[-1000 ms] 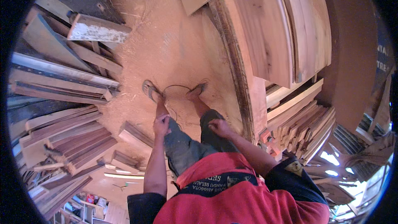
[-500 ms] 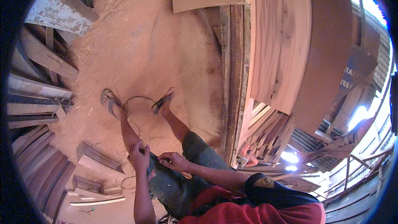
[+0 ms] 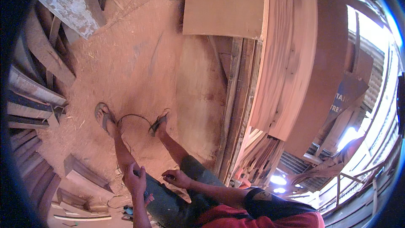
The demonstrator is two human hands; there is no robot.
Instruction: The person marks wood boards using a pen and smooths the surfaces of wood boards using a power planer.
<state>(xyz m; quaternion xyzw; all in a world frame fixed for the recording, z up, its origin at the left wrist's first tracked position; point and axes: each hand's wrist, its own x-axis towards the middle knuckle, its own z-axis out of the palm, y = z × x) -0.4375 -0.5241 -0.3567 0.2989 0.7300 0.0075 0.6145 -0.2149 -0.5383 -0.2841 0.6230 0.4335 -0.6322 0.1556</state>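
Observation:
My left hand (image 3: 136, 180) is over my left knee, its thumb and forefinger apart, with a dark patch between them that I cannot tell from the shorts behind. My right hand (image 3: 179, 179) hovers beside it over my lap, fingers loosely bent and thumb apart, nothing visible in it. Both hands are above my dark shorts (image 3: 168, 202). A thin dark cable (image 3: 135, 115) loops across the dusty floor between my sandalled feet and runs up along my left leg. A small blue and black item (image 3: 128, 212) lies next to my left forearm.
Wood offcuts (image 3: 86, 181) lie at lower left, near stacked curved timbers (image 3: 36, 173). More boards (image 3: 50, 59) lean along the left. To my right stand a brown panel (image 3: 223, 12), long planks (image 3: 291, 59) and a bundle of thin strips (image 3: 261, 154). Sawdust covers the floor (image 3: 126, 59).
The view has shifted, so floor and legs sit lower in it. My hands are slightly farther apart, in much the same pose. The blue and black item has come into sight.

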